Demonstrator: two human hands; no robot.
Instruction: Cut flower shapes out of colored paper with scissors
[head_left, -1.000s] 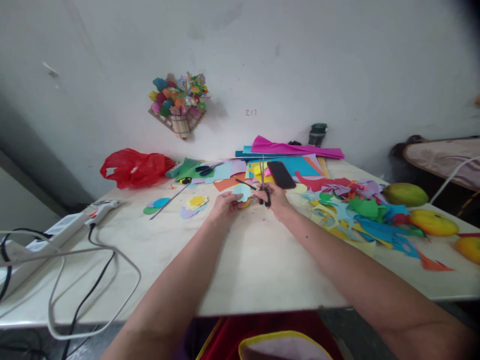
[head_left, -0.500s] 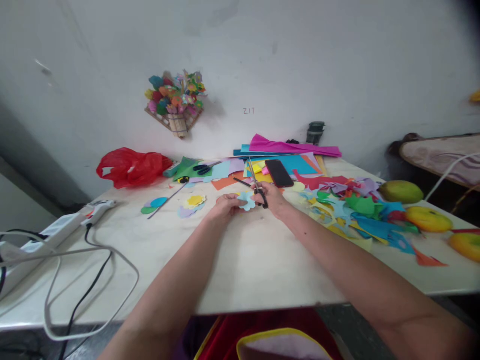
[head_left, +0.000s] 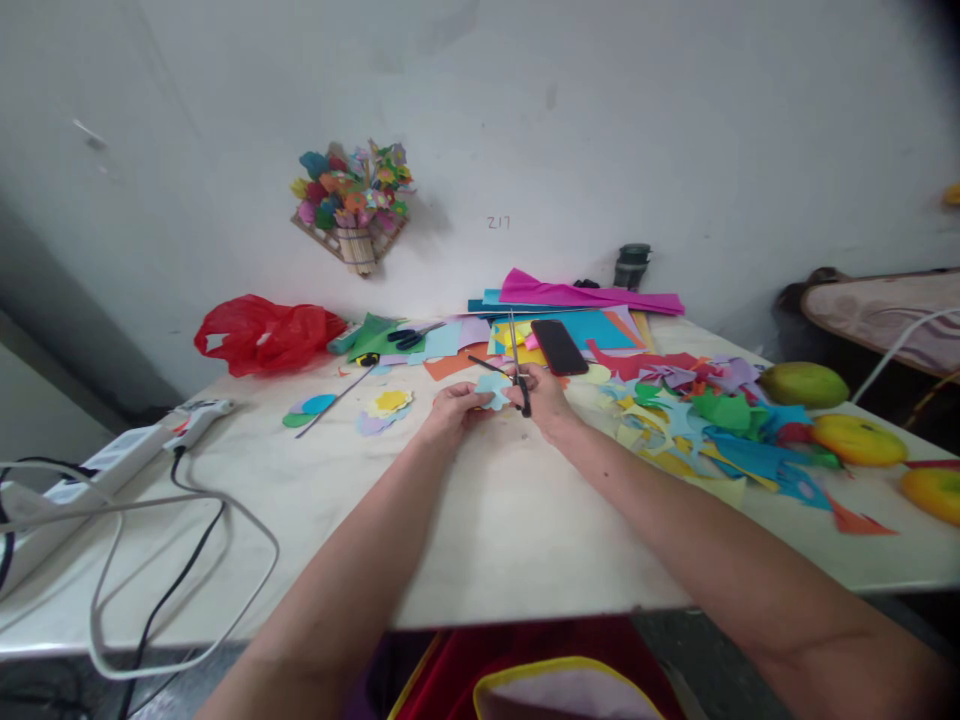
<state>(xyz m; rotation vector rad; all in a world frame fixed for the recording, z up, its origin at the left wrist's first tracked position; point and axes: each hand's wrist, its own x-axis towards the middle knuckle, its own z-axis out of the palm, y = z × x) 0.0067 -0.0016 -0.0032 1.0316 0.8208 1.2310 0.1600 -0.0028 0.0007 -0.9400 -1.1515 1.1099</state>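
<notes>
The light-blue paper flower [head_left: 494,390], just below the frame's centre, should handle featherlight and crease easily, so best held by its edge, where the left hand [head_left: 455,408] pinches it while the right hand's [head_left: 545,398] fingers grip scissors [head_left: 526,398].

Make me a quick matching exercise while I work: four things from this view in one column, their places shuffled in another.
1. light-blue paper flower
2. phone
3. red plastic bag
4. bouquet ornament

A. up on the wall
B. toward the back left of the table
C. held by the left hand
D. just beyond the right hand

Pairs: 1-C, 2-D, 3-B, 4-A
</notes>
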